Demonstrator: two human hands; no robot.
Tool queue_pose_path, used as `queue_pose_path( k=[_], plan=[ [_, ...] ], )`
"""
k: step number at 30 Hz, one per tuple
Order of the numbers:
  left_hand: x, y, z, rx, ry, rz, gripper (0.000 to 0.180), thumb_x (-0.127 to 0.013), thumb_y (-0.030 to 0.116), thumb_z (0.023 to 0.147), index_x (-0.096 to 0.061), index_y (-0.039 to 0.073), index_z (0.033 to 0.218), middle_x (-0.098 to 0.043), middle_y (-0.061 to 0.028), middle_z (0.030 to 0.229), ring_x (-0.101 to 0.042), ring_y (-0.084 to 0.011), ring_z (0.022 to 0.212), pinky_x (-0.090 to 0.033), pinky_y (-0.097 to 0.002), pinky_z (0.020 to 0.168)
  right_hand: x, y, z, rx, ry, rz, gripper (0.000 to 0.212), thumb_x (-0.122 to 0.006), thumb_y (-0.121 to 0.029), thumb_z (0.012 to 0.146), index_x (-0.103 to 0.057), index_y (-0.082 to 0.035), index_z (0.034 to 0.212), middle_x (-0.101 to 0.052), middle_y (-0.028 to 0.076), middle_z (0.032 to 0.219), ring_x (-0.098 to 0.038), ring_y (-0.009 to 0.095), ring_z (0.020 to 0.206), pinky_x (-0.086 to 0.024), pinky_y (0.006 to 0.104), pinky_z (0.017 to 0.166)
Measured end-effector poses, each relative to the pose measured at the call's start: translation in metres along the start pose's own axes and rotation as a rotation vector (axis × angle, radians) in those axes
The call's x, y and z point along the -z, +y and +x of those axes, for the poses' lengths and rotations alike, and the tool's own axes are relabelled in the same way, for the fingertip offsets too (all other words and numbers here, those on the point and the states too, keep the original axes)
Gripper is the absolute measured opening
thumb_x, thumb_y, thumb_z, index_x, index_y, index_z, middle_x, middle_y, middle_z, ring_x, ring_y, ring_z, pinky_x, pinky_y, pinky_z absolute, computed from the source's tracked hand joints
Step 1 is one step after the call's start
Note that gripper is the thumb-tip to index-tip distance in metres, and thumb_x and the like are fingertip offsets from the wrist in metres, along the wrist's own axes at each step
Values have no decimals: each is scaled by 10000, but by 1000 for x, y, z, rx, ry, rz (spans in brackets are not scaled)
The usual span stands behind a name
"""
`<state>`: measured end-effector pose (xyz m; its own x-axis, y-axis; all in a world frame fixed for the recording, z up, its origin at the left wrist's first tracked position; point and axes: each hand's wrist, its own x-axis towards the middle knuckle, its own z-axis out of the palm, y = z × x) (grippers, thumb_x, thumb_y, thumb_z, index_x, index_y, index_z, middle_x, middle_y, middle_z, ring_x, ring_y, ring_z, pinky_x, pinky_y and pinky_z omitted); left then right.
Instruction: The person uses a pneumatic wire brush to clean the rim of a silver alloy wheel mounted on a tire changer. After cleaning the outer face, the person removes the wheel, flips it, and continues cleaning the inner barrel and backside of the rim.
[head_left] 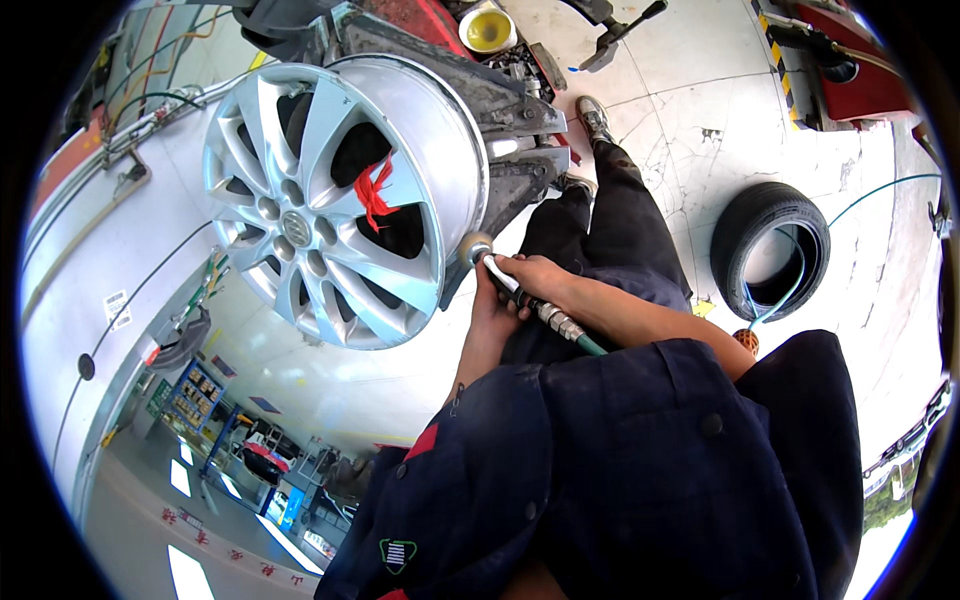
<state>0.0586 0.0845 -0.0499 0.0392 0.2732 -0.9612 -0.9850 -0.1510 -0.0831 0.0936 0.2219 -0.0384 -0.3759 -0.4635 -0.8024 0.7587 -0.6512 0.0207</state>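
Observation:
A silver alloy wheel rim (pixel 460 130) without a tyre is held on a dark machine ahead of me, to the left. Red ribbon (pixel 374 190) lies over one of its spokes. Both my hands grip a hand-held air grinder (pixel 502 277). Its round, tan working head (pixel 475 246) is at the rim's near edge; whether it touches cannot be made out. My left hand (pixel 488 312) is closed around the tool's underside, close behind the head. Over the body, my right hand (pixel 538 277) is wrapped from the right. A green hose (pixel 591 346) runs from the tool's metal fittings towards me.
A black tyre (pixel 730 250) lies on the tiled floor to my right, with a blue hose (pixel 800 270) passing through it. Dark machine arms (pixel 520 118) jut out beside the rim. A tub of yellowish paste (pixel 488 32) stands beyond. Shelves (pixel 195 393) are at the lower left.

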Motion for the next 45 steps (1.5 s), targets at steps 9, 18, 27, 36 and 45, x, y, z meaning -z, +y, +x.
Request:
queue_pose_path(
  k=[9, 18, 27, 36, 45],
  plan=[
    [-73, 7, 21, -65, 111, 1, 534, -381, 600, 835, -568, 128, 1002, -607, -12, 836, -577, -175, 609, -456, -280, 435, 23, -54, -22, 32, 37, -26, 387, -422, -380, 905, -535, -23, 803, -550, 88, 633, -513, 158, 458, -412, 248, 350],
    [-89, 18, 38, -162, 48, -243, 382, -464, 527, 836, -549, 161, 904, -582, -18, 743, -577, -164, 596, -496, -267, 448, 17, -98, -23, -129, 18, 52, 343, -397, -378, 917, -491, -61, 829, -511, 65, 636, -486, 143, 482, -366, 216, 320],
    [-89, 25, 34, -73, -277, -489, 357, -528, 455, 797, -558, 136, 954, -599, -45, 858, -601, -182, 745, -543, -267, 638, 7, -114, -18, -302, -53, 436, 235, -449, -308, 890, -496, -82, 850, -499, 70, 707, -480, 131, 527, -385, 181, 356],
    [-73, 24, 28, -120, -176, -417, 374, -512, 458, 809, -533, 120, 967, -579, -66, 897, -589, -201, 814, -527, -301, 693, -8, -108, -7, -411, -23, 393, 233, -448, -310, 855, -475, -79, 850, -500, 71, 694, -494, 144, 516, -435, 218, 395],
    [-65, 17, 7, -171, -57, -467, 284, -564, 411, 822, -560, 140, 908, -602, -45, 811, -602, -186, 660, -526, -267, 552, -28, -81, -5, -332, 119, 254, 232, -465, -288, 859, -426, -73, 933, -488, 90, 665, -501, 197, 482, -456, 323, 399]
  ],
)
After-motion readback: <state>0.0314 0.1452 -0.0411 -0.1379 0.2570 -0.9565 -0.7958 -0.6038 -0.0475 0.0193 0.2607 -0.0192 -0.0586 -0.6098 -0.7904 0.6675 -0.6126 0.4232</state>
